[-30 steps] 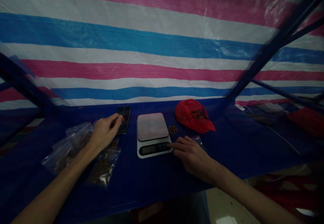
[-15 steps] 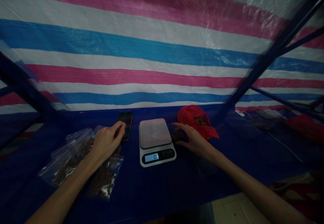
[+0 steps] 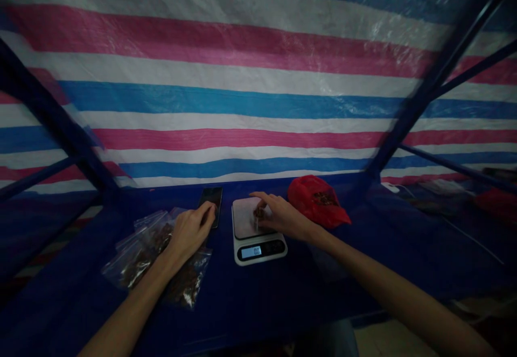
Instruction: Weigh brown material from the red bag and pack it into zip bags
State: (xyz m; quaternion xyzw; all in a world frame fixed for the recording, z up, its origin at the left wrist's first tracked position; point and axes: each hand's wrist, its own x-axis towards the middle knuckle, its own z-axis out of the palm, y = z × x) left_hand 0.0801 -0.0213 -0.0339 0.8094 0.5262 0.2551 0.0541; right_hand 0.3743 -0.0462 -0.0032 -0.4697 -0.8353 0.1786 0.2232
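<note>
A white digital scale (image 3: 262,253) stands on the blue table, its display showing 0.0. Over its metal plate is my right hand (image 3: 283,217), its fingers and thumb around a small clear container (image 3: 258,216) of brown pieces. Whether the container touches the plate I cannot tell. My left hand (image 3: 194,226) rests left of the scale, by the near end of a dark phone (image 3: 211,200), with its fingers curled together; what they hold, if anything, is hidden. Clear zip bags of brown pieces (image 3: 139,263) lie under and beside my left forearm.
An open red plastic bag (image 3: 311,198) with brown pieces inside sits right of the scale. Blue metal frame bars (image 3: 412,109) slant up at both sides. Behind the table (image 3: 250,314) hangs a striped plastic sheet (image 3: 242,104). A white cable lies at the right.
My right hand has moved left from beside the scale to over its plate, bringing the small container along. The camera view has shifted; my left hand keeps its place near the phone.
</note>
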